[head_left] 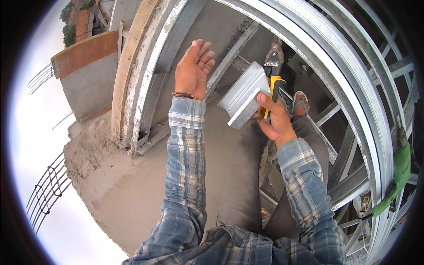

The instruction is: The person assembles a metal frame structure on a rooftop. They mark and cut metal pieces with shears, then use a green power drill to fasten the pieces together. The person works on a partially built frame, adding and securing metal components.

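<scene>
My right hand (pixel 277 117) grips a pair of tin snips (pixel 274 81) with yellow-and-black handles, their metal jaws pointing away from me. The same hand also holds a short silvery metal channel offcut (pixel 245 98), its thumb pressed on the near end. My left hand (pixel 192 70) is raised with nothing in it, fingers apart and slightly bent, a thin bracelet at the wrist. Close to its left, though not clearly touching it, stands an upright metal stud (pixel 154 62). My right fingers are partly hidden behind the offcut and handles.
Long curved-looking metal channels (pixel 327 39) run along the right, with a green power tool (pixel 399 170) hanging beside them. Rough concrete floor (pixel 132 190) ends in a broken edge at left, with open sky beyond. Rebar (pixel 48 187) sticks out there. My sandalled foot (pixel 301 104) rests ahead.
</scene>
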A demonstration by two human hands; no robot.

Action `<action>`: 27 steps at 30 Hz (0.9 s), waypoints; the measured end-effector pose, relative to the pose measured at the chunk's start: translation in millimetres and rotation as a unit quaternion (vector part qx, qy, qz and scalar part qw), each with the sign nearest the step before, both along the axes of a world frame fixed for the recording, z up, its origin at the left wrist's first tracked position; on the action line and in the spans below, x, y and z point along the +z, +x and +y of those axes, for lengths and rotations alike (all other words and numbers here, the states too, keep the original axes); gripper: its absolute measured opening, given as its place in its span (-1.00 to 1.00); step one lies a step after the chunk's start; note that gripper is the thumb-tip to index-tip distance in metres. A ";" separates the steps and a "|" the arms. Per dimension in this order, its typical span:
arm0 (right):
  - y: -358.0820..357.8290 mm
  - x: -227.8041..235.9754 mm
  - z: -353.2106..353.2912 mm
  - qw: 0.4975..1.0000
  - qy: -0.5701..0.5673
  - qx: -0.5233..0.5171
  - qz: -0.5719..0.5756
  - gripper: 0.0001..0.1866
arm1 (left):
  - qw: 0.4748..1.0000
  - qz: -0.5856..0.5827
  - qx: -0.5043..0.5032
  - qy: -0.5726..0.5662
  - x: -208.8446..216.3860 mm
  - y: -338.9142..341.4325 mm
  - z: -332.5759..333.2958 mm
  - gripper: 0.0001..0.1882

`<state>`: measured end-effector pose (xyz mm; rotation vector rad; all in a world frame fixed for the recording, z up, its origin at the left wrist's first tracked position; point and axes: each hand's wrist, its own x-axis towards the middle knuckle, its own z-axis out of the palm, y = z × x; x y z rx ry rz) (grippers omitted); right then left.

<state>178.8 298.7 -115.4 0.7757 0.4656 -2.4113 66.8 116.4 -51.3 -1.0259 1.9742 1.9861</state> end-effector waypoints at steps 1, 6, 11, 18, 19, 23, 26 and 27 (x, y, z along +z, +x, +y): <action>2.0 -3.3 4.1 0.999 -0.027 0.026 0.015 -0.15 | 0.998 -0.011 -0.064 -0.008 10.8 16.6 6.4 -0.43; 3.2 -1.0 2.2 0.997 -0.072 0.004 0.011 -0.17 | 0.985 0.002 -0.108 -0.136 59.9 88.0 20.4 -0.17; 0.6 -0.6 -5.6 0.995 -0.094 -0.026 -0.007 -0.25 | 0.976 -0.057 -0.140 -0.159 59.5 135.2 48.6 0.27; -7.4 1.1 -4.1 0.993 -0.089 -0.061 -0.058 -0.45 | 0.997 0.046 0.058 0.011 1.1 118.3 87.8 -0.04; -9.5 5.1 -4.6 0.992 -0.060 -0.069 -0.084 -0.54 | 0.997 0.037 0.065 0.020 -5.2 120.3 88.9 -0.03; -13.4 -8.3 1.5 0.988 0.030 -0.055 -0.142 -0.60 | 0.992 0.032 0.114 -0.041 -26.9 124.7 72.9 -0.19; -15.7 -17.2 -1.4 0.974 0.085 -0.070 -0.200 -0.57 | 0.981 0.037 0.140 -0.128 -23.2 100.8 16.0 -0.26; -15.4 -19.7 -3.6 0.971 0.093 -0.068 -0.208 -0.57 | 0.961 0.049 0.113 -0.246 -17.0 89.7 -6.9 -0.25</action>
